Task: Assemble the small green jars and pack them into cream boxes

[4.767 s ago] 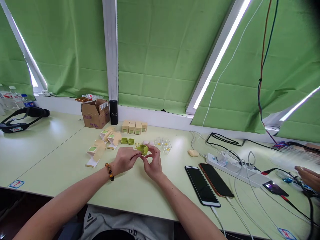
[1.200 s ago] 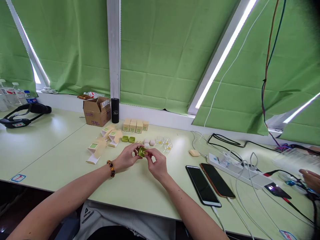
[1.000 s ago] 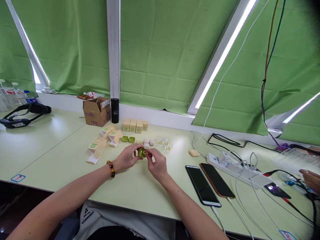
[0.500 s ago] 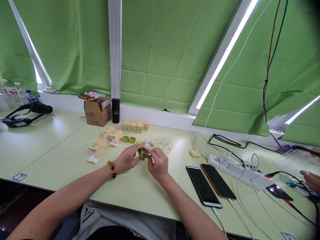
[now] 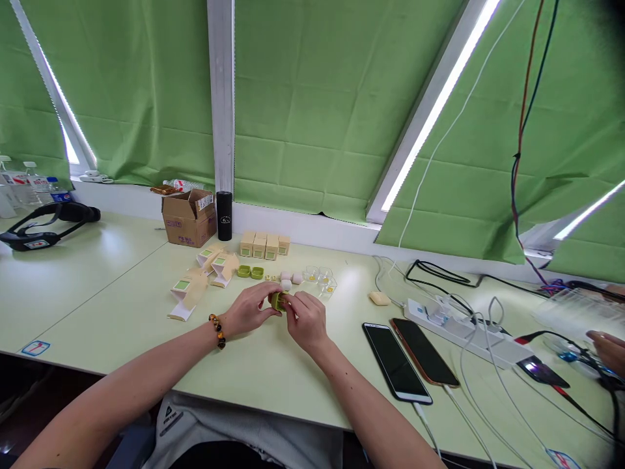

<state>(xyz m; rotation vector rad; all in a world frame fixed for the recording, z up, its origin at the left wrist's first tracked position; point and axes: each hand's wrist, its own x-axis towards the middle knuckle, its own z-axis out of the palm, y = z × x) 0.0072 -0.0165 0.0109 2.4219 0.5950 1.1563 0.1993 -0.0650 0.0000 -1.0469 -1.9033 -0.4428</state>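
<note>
1. Your left hand (image 5: pixel 248 309) is partly closed, thumb and fingers gripping a small green box (image 5: pixel 277 301).
2. Your right hand (image 5: pixel 306 319) is curled with its fingertips at that box; whether they pinch anything, I cannot tell.
3. The box is between your hands, near 3 pale lumps (image 5: pixel 286 285).
4. Farther left sit 2 more green boxes (image 5: pixel 257 273).

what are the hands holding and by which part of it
A small green container: the left hand grips its left edge; the right hand is at its right side, exact contact unclear.
</note>
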